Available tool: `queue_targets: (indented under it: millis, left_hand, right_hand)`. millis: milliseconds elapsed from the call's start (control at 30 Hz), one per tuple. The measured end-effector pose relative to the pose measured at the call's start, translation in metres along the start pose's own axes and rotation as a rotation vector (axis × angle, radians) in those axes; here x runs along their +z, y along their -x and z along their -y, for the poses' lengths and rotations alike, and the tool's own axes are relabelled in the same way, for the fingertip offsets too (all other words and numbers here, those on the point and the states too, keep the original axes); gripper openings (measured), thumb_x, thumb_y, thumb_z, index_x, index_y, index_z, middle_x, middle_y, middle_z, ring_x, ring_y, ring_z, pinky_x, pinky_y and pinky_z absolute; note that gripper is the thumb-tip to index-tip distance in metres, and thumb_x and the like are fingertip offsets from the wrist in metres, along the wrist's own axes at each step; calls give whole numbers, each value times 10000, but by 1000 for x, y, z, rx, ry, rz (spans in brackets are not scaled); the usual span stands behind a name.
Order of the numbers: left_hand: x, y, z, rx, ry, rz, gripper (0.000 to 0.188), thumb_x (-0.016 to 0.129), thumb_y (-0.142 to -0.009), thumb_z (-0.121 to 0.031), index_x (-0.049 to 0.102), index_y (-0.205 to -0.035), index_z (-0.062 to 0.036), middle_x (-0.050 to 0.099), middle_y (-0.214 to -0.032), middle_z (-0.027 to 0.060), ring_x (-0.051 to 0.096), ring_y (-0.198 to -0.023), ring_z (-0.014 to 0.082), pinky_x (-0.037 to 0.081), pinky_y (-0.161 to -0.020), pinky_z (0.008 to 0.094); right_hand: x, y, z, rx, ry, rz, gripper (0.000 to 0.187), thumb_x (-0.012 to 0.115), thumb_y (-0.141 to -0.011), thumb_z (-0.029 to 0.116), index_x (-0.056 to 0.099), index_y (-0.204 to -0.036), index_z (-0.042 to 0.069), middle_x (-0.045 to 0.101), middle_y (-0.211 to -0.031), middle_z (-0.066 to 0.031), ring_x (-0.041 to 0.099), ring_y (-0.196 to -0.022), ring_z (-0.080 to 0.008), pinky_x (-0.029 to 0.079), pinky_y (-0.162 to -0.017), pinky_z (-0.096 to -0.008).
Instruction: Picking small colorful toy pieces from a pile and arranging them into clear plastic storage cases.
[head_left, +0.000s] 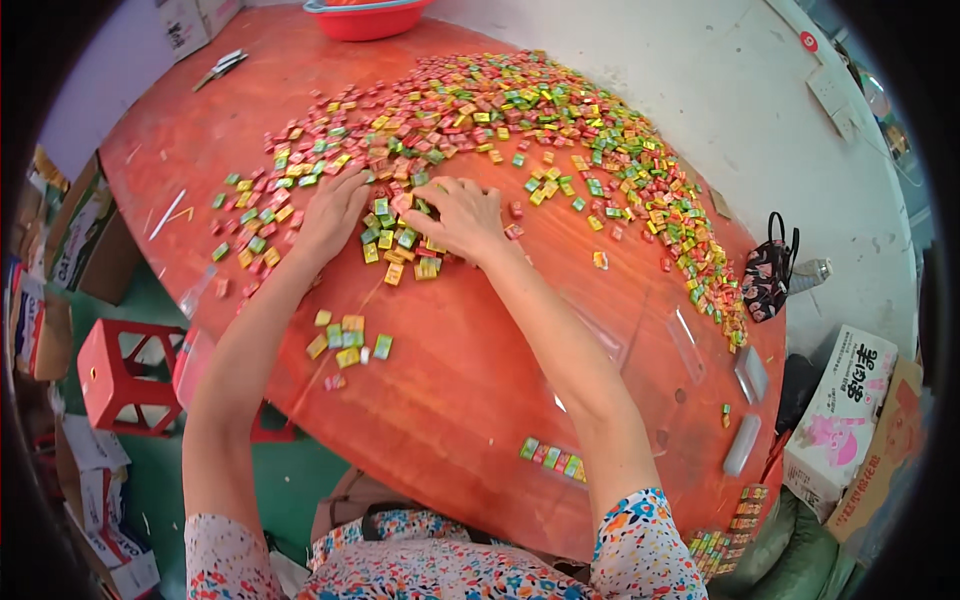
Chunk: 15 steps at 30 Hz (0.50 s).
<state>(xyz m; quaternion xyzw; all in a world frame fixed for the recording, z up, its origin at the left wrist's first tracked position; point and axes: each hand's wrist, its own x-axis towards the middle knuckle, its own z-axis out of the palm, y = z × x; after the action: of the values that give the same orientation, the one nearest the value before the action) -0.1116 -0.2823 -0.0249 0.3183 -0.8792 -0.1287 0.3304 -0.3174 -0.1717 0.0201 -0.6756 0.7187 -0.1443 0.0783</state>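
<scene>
Small wrapped candies [470, 105] in red, yellow, green and orange lie in a wide heap across the far part of the red table [450, 350]. My left hand [338, 210] rests at the heap's near left side, fingers stretched forward among the candies. To its right, my right hand [462, 215] has its thumb and fingers apart, touching the candies. Between the two hands sits a looser cluster of green and yellow candies [385, 232]. A few candies [350, 335] lie apart, nearer to me. A short row of candies [553, 459] is lined up by my right forearm.
A red basin [368, 20] stands at the far edge. Clear plastic boxes [750, 375] and stacked rows of candies [725, 540] lie at the right. A patterned pouch [768, 275] is against the wall. A red stool [125, 375] and cardboard boxes [100, 240] stand at the left.
</scene>
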Motion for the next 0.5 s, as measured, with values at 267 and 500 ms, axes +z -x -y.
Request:
queue_targets:
  millis: [267, 500]
  left_hand:
    - [-54, 13, -64, 233, -106, 30, 297, 553, -984, -267, 658, -1146, -42, 662, -1207, 142, 586, -1180, 300, 357, -1100, 480]
    - [-51, 46, -70, 142, 210, -51, 342, 551, -993, -293, 640, -1209, -44, 665, -1206, 142, 600, -1169, 304, 454, -1004, 423]
  right_hand:
    - [27, 74, 36, -223, 141, -163, 452, 523, -951, 512, 547, -1356, 314, 417, -1488, -49, 391, -1347, -340, 291, -1010, -647]
    - [33, 125, 79, -283, 239, -124, 488, 499, -974, 488, 475, -1437, 337, 289, -1581, -87, 285, -1424, -393, 217, -1065, -731]
